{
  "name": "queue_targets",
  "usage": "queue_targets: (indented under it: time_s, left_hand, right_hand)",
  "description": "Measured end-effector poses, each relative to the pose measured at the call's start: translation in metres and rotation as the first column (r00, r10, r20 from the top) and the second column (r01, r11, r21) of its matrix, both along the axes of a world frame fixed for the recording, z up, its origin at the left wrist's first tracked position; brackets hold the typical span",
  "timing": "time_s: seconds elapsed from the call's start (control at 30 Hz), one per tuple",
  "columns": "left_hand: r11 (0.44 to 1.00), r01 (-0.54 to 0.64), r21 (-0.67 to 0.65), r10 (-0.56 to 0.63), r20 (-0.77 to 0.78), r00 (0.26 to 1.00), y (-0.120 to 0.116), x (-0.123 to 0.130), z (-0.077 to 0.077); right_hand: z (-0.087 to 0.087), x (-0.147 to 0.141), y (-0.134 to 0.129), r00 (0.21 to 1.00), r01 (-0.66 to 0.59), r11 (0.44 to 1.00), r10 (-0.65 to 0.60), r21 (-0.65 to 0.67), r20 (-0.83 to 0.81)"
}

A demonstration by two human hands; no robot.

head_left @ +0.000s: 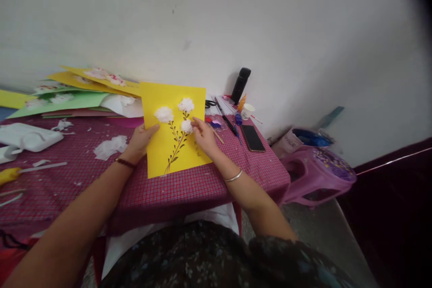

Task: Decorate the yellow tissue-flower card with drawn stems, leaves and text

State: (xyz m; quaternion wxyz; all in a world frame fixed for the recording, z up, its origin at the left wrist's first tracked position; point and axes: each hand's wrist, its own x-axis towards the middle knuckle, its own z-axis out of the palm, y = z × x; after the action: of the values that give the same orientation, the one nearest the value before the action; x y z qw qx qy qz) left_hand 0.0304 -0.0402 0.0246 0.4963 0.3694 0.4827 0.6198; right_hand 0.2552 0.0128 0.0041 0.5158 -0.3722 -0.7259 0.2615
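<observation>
A yellow sheet [157, 153] is held up, tilted, over the front of the table. It bears a drawn dark branch with leaves and three white fluffy flowers [164, 114]. My left hand [141, 139] grips the sheet's left edge, thumb on the front. At the sheet's right side, my right hand [204, 136] has bent fingers touching the lowest white flower [186, 126]. Whether the right fingers pinch anything is too small to tell.
Decorated yellow and green sheets [77, 100] lie stacked at the back left. Tissue pieces [110, 147] are on the checked tablecloth [182, 189]. A phone [253, 138], black bottle [240, 84] and white cup [247, 110] stand or lie right. A pink stool [310, 175] is beyond.
</observation>
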Motion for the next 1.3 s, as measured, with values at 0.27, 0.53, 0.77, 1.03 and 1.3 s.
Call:
queue_targets:
  time_s: [0.27, 0.53, 0.77, 1.03, 1.3]
  left_hand:
    - [1.0, -0.008, 0.017, 0.008, 0.024, 1.0, -0.001, 0.0, 0.002]
    - [0.999, -0.033, 0.04, 0.03, 0.085, 0.996, 0.006, 0.0, -0.007]
    - [0.997, -0.044, 0.068, 0.037, 0.109, 0.993, 0.009, -0.002, -0.009]
    - [0.998, -0.033, 0.06, 0.026, 0.116, 0.993, 0.007, -0.001, -0.007]
    - [0.997, -0.046, 0.055, 0.04, 0.108, 0.993, 0.006, -0.001, -0.006]
  right_hand:
    - [0.002, 0.01, 0.009, 0.996, 0.071, 0.997, -0.073, -0.026, -0.055]
    - [-0.005, -0.001, 0.007, 1.0, 0.01, 0.998, -0.008, -0.061, 0.022]
    - [-0.006, 0.007, 0.015, 0.998, 0.029, 0.999, -0.031, -0.029, -0.056]
    - [-0.006, 0.004, 0.014, 1.0, 0.019, 0.994, -0.017, -0.107, 0.022]
    - [-0.005, 0.004, 0.013, 1.0, 0.02, 0.996, -0.019, -0.084, 0.01]
